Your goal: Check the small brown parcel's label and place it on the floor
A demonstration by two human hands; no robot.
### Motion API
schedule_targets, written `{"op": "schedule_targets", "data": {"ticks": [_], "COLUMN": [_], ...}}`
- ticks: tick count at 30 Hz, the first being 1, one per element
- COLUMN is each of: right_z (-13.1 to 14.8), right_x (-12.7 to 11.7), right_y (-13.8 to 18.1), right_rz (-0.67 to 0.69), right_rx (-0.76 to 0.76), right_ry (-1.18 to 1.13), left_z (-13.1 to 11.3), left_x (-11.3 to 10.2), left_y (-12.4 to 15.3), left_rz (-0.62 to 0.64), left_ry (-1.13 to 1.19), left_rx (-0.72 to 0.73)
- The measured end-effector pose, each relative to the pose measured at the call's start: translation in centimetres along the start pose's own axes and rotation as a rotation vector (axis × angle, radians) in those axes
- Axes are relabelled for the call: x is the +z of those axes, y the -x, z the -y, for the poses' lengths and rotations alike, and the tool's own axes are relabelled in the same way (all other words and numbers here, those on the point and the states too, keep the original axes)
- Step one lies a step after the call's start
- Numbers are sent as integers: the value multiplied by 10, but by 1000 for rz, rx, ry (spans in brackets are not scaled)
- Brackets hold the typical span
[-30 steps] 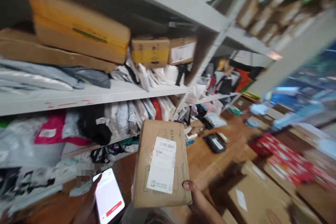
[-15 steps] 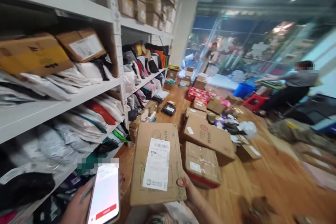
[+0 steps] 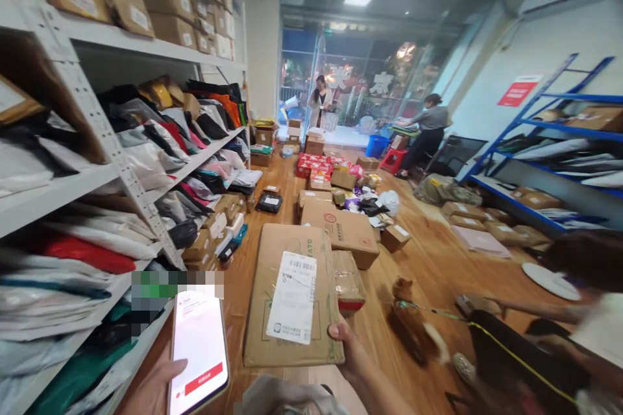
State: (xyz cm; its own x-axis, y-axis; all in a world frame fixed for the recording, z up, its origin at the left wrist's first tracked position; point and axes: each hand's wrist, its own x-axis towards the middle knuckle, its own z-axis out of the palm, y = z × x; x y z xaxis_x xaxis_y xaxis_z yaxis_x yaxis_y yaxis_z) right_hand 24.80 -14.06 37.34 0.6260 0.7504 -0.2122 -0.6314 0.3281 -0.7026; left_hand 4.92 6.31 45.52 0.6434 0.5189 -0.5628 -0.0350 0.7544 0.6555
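Parcel-strewn wooden floor (image 3: pixel 428 259) and packed shelves (image 3: pixel 97 175) are seen behind a labelled box (image 3: pixel 292 295) gripped at its lower right corner by the right hand (image 3: pixel 353 356), while a phone (image 3: pixel 198 350) is held in the left hand (image 3: pixel 156 386).

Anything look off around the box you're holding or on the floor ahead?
The cardboard box in the right hand looks intact, its label flat. The left hand holds a lit phone. Odd: parcels lie scattered over the wooden floor instead of shelved, and a small dog stands among them.
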Motion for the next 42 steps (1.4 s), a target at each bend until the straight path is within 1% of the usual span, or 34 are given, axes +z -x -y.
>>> {"op": "schedule_targets", "data": {"ticks": [2,4,7,12,14,17,21,24,28,31,34,37,39,42], "right_z": [16,33,59,105,121,138,149,151,149,145,139,131,126,119], "right_x": [-17,-36,-68,-123,-143,-170,-192,-194,-179,-167,-160,-155,-151,-143], "right_y": [7,15,30,52,59,65,72,76,76,70,64,58,53,47], "right_rz": [-18,-36,-75,-198,-225,-244,-227,-182,-145,-165,-198,-200,-203,-227], "right_rx": [-17,-22,-8,66,92,79,5,-24,-113,-183,-233,-216,-206,-249], "right_ry": [-2,5,33,66,81,102,94,37,-17,-39,-56,-86,-107,-120], "left_z": [11,25,51,96,111,127,140,140,128,114,101,90,82,71], "left_x": [23,47,86,144,164,188,213,227,235,234,231,228,226,224], "left_y": [-1,-3,-3,-5,-7,-8,-9,-10,-20,-34,-48,-57,-60,-63], "left_rz": [103,179,241,313,345,399,405,387,352,324,337,369,368,366], "left_ry": [-43,-60,-58,-37,-45,-66,-114,-154,-277,-355,-418,-441,-431,-410], "left_rx": [2,1,-2,-9,-3,-21,-61,-75,-72,-77,-72,-61,-64,-73]}}
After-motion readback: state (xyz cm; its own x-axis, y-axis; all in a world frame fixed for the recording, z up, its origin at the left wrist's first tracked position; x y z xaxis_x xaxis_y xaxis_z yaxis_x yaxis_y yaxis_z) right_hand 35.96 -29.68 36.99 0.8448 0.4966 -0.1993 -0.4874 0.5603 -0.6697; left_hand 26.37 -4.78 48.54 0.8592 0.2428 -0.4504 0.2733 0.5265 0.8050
